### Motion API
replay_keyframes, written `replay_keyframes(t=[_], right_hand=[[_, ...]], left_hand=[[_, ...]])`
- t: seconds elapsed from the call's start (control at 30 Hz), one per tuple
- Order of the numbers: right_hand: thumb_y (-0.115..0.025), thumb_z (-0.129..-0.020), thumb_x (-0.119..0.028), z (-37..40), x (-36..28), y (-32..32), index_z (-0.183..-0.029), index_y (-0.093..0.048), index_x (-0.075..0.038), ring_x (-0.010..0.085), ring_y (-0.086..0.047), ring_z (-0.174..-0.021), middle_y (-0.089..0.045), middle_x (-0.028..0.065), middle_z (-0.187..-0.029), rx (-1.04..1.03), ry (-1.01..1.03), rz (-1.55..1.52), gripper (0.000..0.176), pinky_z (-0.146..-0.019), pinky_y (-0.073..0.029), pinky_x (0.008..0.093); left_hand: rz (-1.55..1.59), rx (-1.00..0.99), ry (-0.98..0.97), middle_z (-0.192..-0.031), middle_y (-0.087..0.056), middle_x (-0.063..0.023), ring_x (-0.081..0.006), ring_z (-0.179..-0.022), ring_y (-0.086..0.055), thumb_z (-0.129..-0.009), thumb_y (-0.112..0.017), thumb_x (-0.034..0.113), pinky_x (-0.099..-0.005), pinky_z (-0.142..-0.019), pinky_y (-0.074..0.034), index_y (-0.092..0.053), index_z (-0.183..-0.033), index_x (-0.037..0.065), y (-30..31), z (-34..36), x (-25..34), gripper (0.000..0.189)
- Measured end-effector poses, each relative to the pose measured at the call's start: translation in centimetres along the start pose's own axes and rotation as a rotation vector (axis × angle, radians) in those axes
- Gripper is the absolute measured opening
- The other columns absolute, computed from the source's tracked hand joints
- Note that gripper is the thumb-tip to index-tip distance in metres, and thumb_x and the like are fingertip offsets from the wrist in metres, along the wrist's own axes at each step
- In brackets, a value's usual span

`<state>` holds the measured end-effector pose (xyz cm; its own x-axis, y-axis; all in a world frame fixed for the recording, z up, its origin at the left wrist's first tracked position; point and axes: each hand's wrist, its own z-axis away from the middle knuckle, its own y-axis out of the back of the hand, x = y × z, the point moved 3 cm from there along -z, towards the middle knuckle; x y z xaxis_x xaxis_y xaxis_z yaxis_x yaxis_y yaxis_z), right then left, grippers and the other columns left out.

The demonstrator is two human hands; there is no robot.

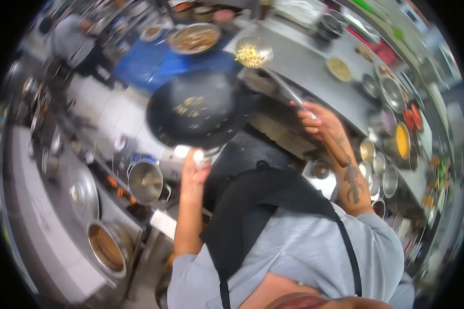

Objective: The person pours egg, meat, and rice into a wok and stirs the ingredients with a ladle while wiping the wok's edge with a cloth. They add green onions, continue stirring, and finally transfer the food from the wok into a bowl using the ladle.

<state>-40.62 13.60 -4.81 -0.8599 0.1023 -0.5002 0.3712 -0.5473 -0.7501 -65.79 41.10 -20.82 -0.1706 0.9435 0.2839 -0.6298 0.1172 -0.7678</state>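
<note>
My left hand (195, 172) is closed round the handle end of a black wok (165, 121), with a white cloth (183, 152) at the grip. The wok is tilted, and small pale food pieces (188, 107) lie scattered inside it. In my right hand (317, 119) is a long ladle (283, 85) with a metal shaft and wooden handle. Its bowl, beyond the wok's far right edge, holds yellowish chopped food (248, 55). Motion blurs the wok and the left fingers.
A large pan of food (195, 38) stands by a blue surface (139, 64). To the right, a steel counter (309, 67) carries bowls and a pot of orange liquid (402, 140). Steel pots (145, 181) stand at left. Another person (75, 44) is at the upper left.
</note>
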Motion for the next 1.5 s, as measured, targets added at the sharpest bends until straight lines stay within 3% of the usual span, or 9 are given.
replay_keyframes(t=[0.13,0.27,0.47,0.67,0.97,1.17,1.27,1.37,1.5], right_hand=[[-0.054,-0.091,-0.013,7.2,-4.5,-0.8,-0.11,-0.048,-0.006,0.0066,-0.042,-0.041,-0.048,0.0,-0.066,0.492,0.466,0.313,0.021,-0.035,-0.036,0.0232],[-0.06,-0.086,-0.018,8.9,-10.8,8.2,-0.111,-0.05,-0.004,0.0062,-0.043,-0.044,-0.049,-0.0006,-0.067,0.769,0.554,0.803,0.03,-0.037,-0.034,0.0228],[-0.057,-0.086,-0.016,8.0,-13.2,18.1,-0.094,-0.055,-0.004,0.0084,-0.046,-0.045,-0.05,0.0003,-0.068,1.052,0.797,0.931,0.015,-0.039,-0.039,0.0237],[-0.052,-0.085,-0.012,5.4,-13.6,25.5,-0.091,-0.053,0.002,0.0141,-0.049,-0.038,-0.051,0.0061,-0.06,0.982,0.628,0.903,0.015,-0.035,-0.038,0.0305],[-0.054,-0.083,-0.011,6.4,-11.8,21.2,-0.121,-0.049,0.004,0.0409,-0.062,-0.081,-0.063,0.0242,-0.081,1.397,0.576,1.74,0.04,-0.071,-0.05,0.0478],[-0.048,-0.084,-0.008,5.7,-10.8,21.3,-0.124,-0.046,0.005,0.0406,-0.063,-0.078,-0.062,0.025,-0.081,1.496,0.587,1.865,0.042,-0.069,-0.051,0.0476],[-0.05,-0.083,-0.008,5.9,-10.6,20.2,-0.121,-0.049,0.004,0.0421,-0.062,-0.078,-0.062,0.0245,-0.077,1.563,0.615,1.769,0.04,-0.069,-0.05,0.0491],[-0.052,-0.086,-0.011,5.3,-10.6,24.0,-0.114,-0.054,0.003,0.033,-0.064,-0.068,-0.061,0.0171,-0.071,1.483,1.17,1.835,0.032,-0.058,-0.05,0.0431],[-0.055,-0.089,-0.017,4.5,-9.9,22.8,-0.108,-0.057,-0.005,0.0131,-0.05,-0.048,-0.053,0.002,-0.064,0.839,0.756,0.602,0.022,-0.039,-0.038,0.0286]], left_hand=[[-0.055,-0.072,0.034,-0.063,-0.056,-0.0077,-0.016,-0.045,-0.047,-0.083,-0.054,0.015,-0.0234,-0.034,-0.034,-0.054,-0.074,0.007,2.6,0.8,1.0,0.012],[-0.011,-0.082,0.024,-0.066,-0.057,-0.007,-0.0157,-0.053,-0.051,-0.083,-0.054,0.013,-0.0235,-0.037,-0.036,-0.054,-0.078,0.008,2.8,2.7,1.6,0.007],[0.021,0.033,-0.027,-0.071,-0.058,-0.0055,-0.0173,-0.062,-0.058,-0.083,-0.052,0.012,-0.0232,-0.036,-0.036,-0.055,-0.082,0.008,3.3,4.6,1.9,0.005],[0.069,0.135,-0.068,-0.071,-0.058,-0.0058,-0.0183,-0.062,-0.058,-0.083,-0.051,0.013,-0.0238,-0.035,-0.036,-0.055,-0.081,0.008,3.2,6.4,1.8,0.006],[0.125,0.151,-0.112,-0.068,-0.056,-0.0055,-0.0183,-0.059,-0.055,-0.083,-0.052,0.014,-0.0241,-0.035,-0.034,-0.053,-0.076,0.009,4.5,8.2,2.3,0.009],[0.118,0.156,-0.106,-0.068,-0.056,-0.0049,-0.0171,-0.058,-0.054,-0.083,-0.051,0.014,-0.024,-0.036,-0.034,-0.053,-0.079,0.009,5.3,8.7,2.9,0.007],[0.115,0.13,-0.091,-0.069,-0.057,-0.0054,-0.0184,-0.06,-0.056,-0.084,-0.052,0.013,-0.024,-0.036,-0.035,-0.053,-0.079,0.008,5.9,9.0,3.2,0.007],[0.093,0.129,-0.134,-0.07,-0.058,-0.0062,-0.02,-0.062,-0.058,-0.084,-0.052,0.013,-0.0237,-0.036,-0.036,-0.053,-0.08,0.008,6.6,9.3,3.7,0.007],[0.177,0.128,-0.096,-0.07,-0.059,-0.009,-0.0222,-0.061,-0.059,-0.083,-0.054,0.014,-0.0234,-0.036,-0.036,-0.054,-0.08,0.007,7.4,9.5,4.1,0.008]])
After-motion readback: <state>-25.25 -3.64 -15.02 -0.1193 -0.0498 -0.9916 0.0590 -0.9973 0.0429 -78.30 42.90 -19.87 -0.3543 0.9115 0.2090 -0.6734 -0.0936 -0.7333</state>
